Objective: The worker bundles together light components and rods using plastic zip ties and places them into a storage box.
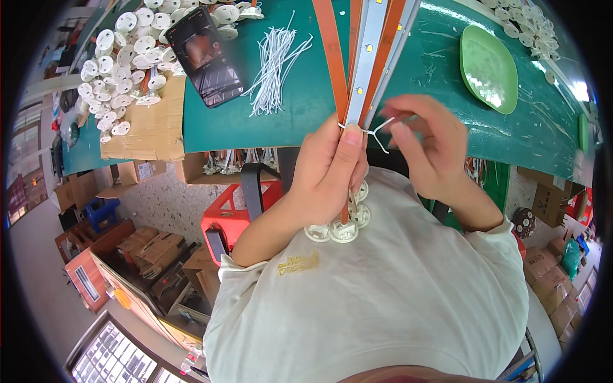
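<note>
My left hand (335, 159) is closed round a bundle of LED strips (366, 54), some orange-brown and some white with small yellow LEDs. The strips rise away over the table, and their round white end caps (345, 231) hang below my fist against the shirt. A thin white wire tie (373, 133) goes round the bundle just above my left thumb, its two ends crossed and sticking out to the right. Beside those ends is my right hand (437, 143), thumb and fingers apart and partly blurred; nothing shows between them.
On the green table (421, 70) lie a pile of loose white ties (274, 70), a phone (203, 57) and a green plate (488, 69). Many white round-capped pieces (121, 70) are heaped over cardboard (150, 131) at left. A red stool (239, 207) stands below the table edge.
</note>
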Tool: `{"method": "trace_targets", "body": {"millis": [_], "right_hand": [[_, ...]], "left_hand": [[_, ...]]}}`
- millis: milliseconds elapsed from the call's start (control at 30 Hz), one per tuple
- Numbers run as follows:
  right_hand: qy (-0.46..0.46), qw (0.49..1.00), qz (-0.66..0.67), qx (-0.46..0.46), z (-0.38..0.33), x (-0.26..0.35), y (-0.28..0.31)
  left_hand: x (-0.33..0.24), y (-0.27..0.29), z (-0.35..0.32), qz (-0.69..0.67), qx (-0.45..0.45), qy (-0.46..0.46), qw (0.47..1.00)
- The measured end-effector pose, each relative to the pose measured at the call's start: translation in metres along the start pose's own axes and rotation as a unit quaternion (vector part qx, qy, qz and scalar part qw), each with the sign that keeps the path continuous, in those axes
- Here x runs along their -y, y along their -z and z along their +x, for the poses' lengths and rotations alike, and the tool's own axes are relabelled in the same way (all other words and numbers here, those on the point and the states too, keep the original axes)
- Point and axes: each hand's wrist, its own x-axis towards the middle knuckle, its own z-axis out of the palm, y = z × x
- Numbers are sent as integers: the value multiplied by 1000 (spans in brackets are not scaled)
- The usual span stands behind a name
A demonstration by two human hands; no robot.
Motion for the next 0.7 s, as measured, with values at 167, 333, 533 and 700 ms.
{"method": "trace_targets", "body": {"millis": [167,333,533,700], "right_hand": [[377,904,-191,64,21,1,22],[341,913,-212,66,18,5,18],[28,989,-80,123,5,15,10],[-427,791,416,138,5,2,21]], "left_hand": [[-1,-4,-2,-36,-11,38,999],[-5,-1,-1,24,27,41,999],[0,-5,-1,49,3,35,998],[2,-8,-4,67,22,6,997]]}}
